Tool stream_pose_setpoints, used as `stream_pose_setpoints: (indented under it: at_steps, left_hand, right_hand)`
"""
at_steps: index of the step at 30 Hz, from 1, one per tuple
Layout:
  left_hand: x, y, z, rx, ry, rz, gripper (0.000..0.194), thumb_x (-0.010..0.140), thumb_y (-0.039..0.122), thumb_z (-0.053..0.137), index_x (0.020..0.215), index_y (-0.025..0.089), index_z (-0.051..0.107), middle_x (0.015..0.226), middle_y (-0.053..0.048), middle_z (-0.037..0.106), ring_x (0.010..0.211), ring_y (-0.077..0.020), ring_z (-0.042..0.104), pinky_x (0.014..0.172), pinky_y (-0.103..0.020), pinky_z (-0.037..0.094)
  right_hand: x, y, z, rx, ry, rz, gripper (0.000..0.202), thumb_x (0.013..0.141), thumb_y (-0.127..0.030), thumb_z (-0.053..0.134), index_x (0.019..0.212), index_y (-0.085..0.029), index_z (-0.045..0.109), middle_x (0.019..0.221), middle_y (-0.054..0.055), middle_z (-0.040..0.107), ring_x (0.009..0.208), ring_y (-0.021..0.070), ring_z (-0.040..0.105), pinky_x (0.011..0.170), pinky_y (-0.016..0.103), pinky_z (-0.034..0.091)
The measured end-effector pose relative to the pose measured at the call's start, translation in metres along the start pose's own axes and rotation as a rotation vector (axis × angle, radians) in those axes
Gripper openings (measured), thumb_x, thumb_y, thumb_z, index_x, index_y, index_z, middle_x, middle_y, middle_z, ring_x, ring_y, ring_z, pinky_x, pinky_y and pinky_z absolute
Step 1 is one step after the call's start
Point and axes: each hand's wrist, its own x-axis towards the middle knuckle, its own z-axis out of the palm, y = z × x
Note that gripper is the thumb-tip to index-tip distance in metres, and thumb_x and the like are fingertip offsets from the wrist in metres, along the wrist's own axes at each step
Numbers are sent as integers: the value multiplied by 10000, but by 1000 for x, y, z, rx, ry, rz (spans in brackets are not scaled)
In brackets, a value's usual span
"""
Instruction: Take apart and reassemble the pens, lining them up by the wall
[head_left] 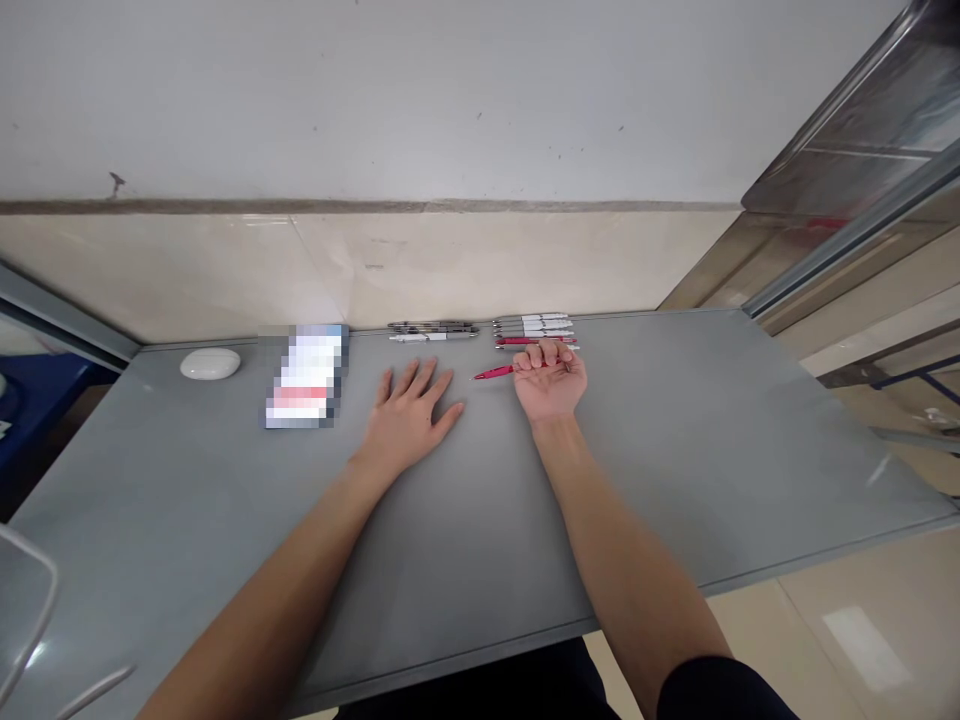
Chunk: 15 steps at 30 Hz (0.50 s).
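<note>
My left hand (407, 420) lies palm down on the grey table (465, 560), its fingers spread and nothing in them. Palm up, my right hand (551, 385) has its fingers curled over a red pen (493, 373), whose tip points left. Just beyond that hand lies a row of pens (532, 325), several white and silver with at least one red; my fingers partly cover the nearest ones. Beyond the left hand is a smaller group of pens (433, 328), dark patterned ones with a white and silver one (431, 338) in front.
A phone (306, 376) with a blurred screen lies left of my left hand. Farther left sits a white rounded case (210, 364). A white cable (45, 580) loops at the near left. The tiled wall (480, 265) borders the table's far edge.
</note>
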Motion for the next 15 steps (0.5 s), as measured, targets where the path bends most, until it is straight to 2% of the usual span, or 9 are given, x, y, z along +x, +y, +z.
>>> stream_pose_setpoints:
  at_steps: [15]
  left_hand:
    - [1, 1, -1, -7, 3, -2, 540, 959, 507, 406, 1403, 219, 511, 1524, -85, 411, 1413, -328, 357, 1168, -573, 223]
  right_hand:
    - [0, -1, 1, 161, 38, 47, 125, 807, -225, 420, 695, -237, 364, 587, -64, 334, 497, 112, 370, 498, 265, 358]
